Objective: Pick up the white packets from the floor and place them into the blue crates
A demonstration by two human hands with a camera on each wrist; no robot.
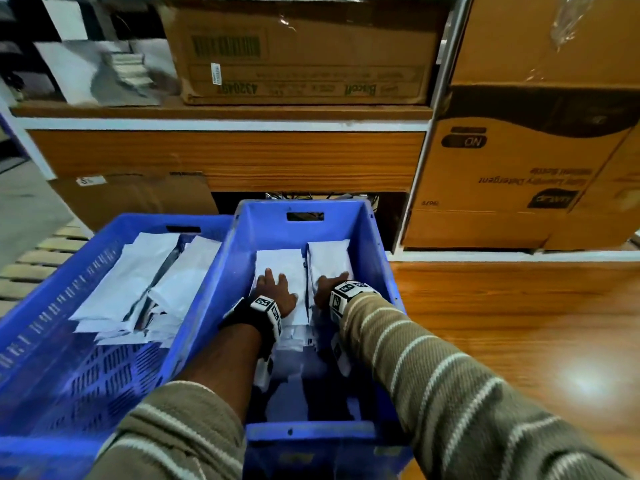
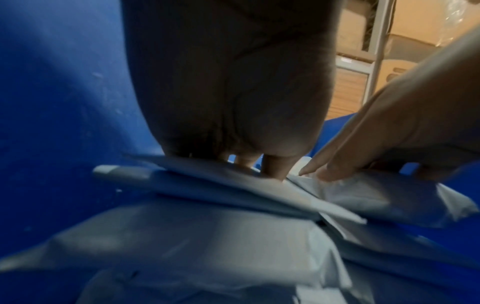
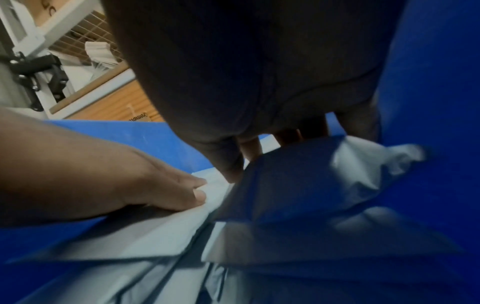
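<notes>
A: Where are both hands?

B: Inside the right-hand blue plastic crate (image 1: 375, 237), the one with a slot handle in its far wall. The left hand (image 1: 275, 289) lies flat on a white rectangular packet (image 1: 282, 263) on the left side of that crate, its fingers (image 1: 268, 275) spread and straight, pressing down on it. From the left wrist view the left fingers (image 2: 275, 166) meet the packet's top face.

A: And the right?

B: The right hand (image 1: 330, 285) rests on a second white puffy packet (image 1: 329, 254), just beside the first and nearer the crate's right wall. Its fingers (image 3: 249, 148) reach down over the packet's end; I cannot tell whether they curl round it or only press.

A: More packets?

B: Yes, a loose layer of white packets (image 1: 298, 336) lies beneath the wrists in the same crate. To the left of that crate, touching it, stands a second blue crate with perforated walls (image 1: 86, 268), holding a heap of white packets (image 1: 145, 289). Behind the right-hand crate stand brown cardboard boxes (image 1: 304, 53) on a wooden shelf (image 1: 225, 112).
</notes>
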